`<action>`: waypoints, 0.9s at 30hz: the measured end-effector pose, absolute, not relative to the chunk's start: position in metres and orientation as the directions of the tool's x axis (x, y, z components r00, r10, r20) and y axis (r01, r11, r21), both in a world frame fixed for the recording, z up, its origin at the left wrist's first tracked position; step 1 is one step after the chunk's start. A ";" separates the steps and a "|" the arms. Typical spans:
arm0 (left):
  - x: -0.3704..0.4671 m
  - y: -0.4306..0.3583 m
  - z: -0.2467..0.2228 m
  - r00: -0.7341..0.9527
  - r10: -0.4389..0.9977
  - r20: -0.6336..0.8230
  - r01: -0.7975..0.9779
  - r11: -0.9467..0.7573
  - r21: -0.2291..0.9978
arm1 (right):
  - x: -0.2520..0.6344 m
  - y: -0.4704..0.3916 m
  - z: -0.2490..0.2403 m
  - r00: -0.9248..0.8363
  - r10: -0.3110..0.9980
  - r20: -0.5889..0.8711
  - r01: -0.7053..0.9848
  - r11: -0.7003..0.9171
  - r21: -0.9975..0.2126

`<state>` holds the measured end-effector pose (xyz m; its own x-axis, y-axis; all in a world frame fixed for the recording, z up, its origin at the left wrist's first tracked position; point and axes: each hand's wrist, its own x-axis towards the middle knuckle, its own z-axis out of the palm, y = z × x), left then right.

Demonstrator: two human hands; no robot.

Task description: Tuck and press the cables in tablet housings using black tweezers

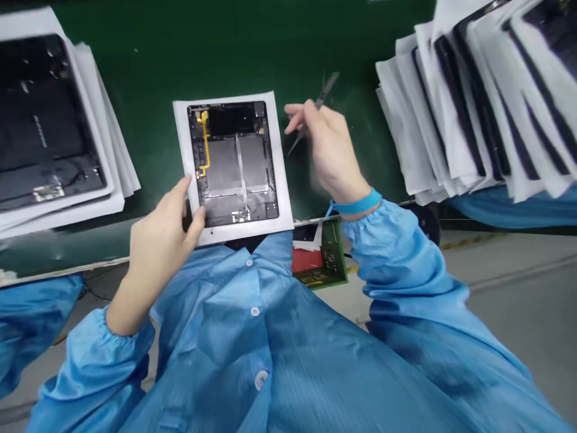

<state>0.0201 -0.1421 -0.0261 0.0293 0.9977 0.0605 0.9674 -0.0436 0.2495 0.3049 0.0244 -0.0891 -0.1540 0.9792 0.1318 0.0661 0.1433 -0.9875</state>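
An opened tablet housing [223,165] lies on a sheet of white paper [181,129] in front of me. Inside it show a yellow flex cable [207,144], grey battery cells and a pale strip running down between them. My left hand [160,234] is at its lower left corner, thumb and forefinger apart, touching the edge of the tablet and paper. To the right of the tablet, above the table, my right hand [331,147] is closed on a pair of tweezers [328,89]. The tips point down and left, apart from the tablet; the hand is slightly blurred.
On the left, another tablet housing [42,120] lies on stacked paper sheets. A leaning row of housings interleaved with white paper [419,114] stands at the right. Below the edge of the green table [216,48] is a green crate [333,255]. Blue fabric shows at both sides.
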 end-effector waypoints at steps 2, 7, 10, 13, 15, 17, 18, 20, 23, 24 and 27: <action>0.023 -0.141 -0.032 0.235 0.961 0.145 0.953 -0.257 0.158 | 0.306 0.004 -0.085 -0.098 0.971 0.219 0.163 0.233 -0.959; 0.031 -0.134 -0.051 0.591 0.802 0.087 0.770 -0.593 0.236 | 0.298 -0.058 -0.085 -0.333 0.912 0.241 0.107 0.290 -0.951; 0.034 -0.133 -0.055 0.613 0.788 0.057 0.747 -0.601 0.286 | 0.297 -0.072 -0.091 -0.414 0.878 0.242 0.141 0.324 -0.935; 0.036 -0.130 -0.051 0.571 0.820 -0.032 0.764 -0.517 0.387 | 0.300 -0.072 -0.099 -0.403 0.866 0.297 0.174 0.391 -0.904; 0.039 -0.127 -0.048 0.530 0.840 -0.121 0.777 -0.423 0.467 | 0.303 -0.070 -0.103 -0.394 0.863 0.315 0.193 0.413 -0.890; 0.041 -0.124 -0.045 0.494 0.849 -0.188 0.779 -0.335 0.531 | 0.304 -0.067 -0.105 -0.409 0.859 0.308 0.208 0.416 -0.885; 0.042 -0.123 -0.044 0.480 0.852 -0.208 0.776 -0.302 0.553 | 0.305 -0.066 -0.105 -0.426 0.853 0.301 0.216 0.418 -0.882; 0.044 -0.120 -0.042 0.465 0.855 -0.229 0.773 -0.267 0.576 | 0.305 -0.064 -0.105 -0.469 0.832 0.295 0.234 0.439 -0.867; 0.042 -0.117 -0.041 0.502 0.837 -0.220 0.787 -0.336 0.518 | 0.305 -0.060 -0.103 -0.519 0.788 0.330 0.280 0.522 -0.806; 0.040 -0.117 -0.042 0.531 0.824 -0.196 0.790 -0.398 0.467 | 0.305 -0.059 -0.102 -0.530 0.772 0.350 0.297 0.556 -0.776; 0.033 -0.117 -0.046 0.663 0.749 -0.019 0.728 -0.639 0.249 | 0.304 -0.057 -0.103 -0.532 0.738 0.415 0.320 0.630 -0.708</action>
<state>0.0334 -0.1170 -0.0464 0.6628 0.7485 -0.0187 0.7281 -0.6385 0.2494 0.3041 -0.0569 -0.1030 -0.5324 0.7376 0.4152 0.3200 0.6295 -0.7080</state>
